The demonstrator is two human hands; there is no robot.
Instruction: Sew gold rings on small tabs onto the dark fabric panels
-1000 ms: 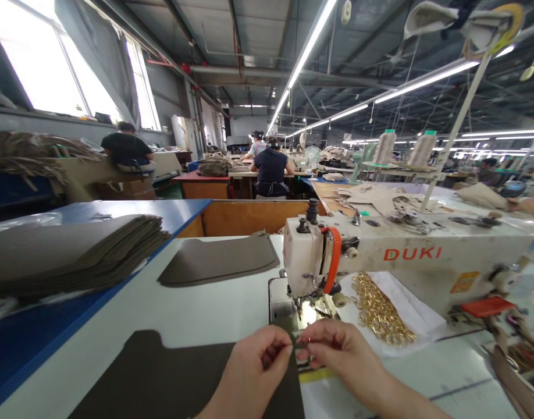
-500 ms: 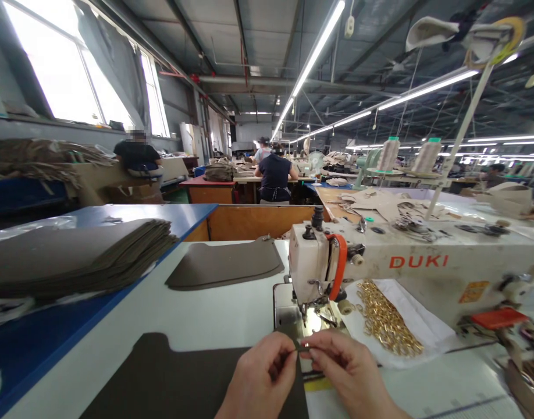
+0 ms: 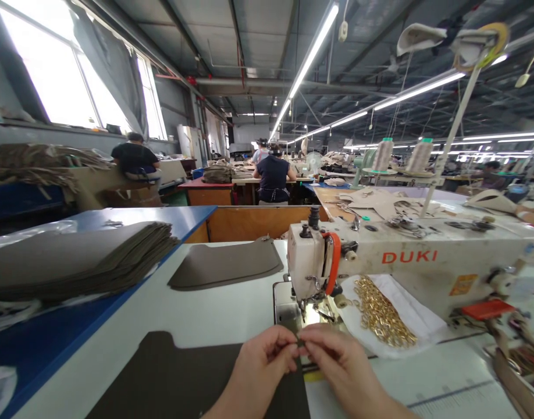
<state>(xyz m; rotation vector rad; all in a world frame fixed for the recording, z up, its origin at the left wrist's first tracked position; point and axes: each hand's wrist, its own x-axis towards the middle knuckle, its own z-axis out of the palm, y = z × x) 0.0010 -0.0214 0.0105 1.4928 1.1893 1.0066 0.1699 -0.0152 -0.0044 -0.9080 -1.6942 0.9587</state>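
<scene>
My left hand [image 3: 263,362] and my right hand [image 3: 339,359] meet fingertip to fingertip just in front of the sewing machine [image 3: 310,256]. Both pinch a small dark fabric strip [image 3: 299,342], mostly hidden by the fingers. A dark grey-brown fabric panel [image 3: 180,372] lies flat beneath my left hand and forearm. Beyond my fingertips are the machine's lit needle area and metal plate [image 3: 287,305]. Gold-coloured metal rings [image 3: 383,314] lie heaped on a white plastic bag [image 3: 417,314], behind and to the right of my right hand.
More cut panels [image 3: 227,265] lie left of the machine head. A thick stack of panels [image 3: 84,256] rests on the blue table [image 3: 70,343] at left. The thread stand [image 3: 450,134] rises behind the machine. Several people sit at work farther back, including one in dark clothes [image 3: 273,174].
My fingertips have drawn closer together, and the strip and a metallic glint between them show less. The view has shifted slightly; the panels and rings lie as before.
</scene>
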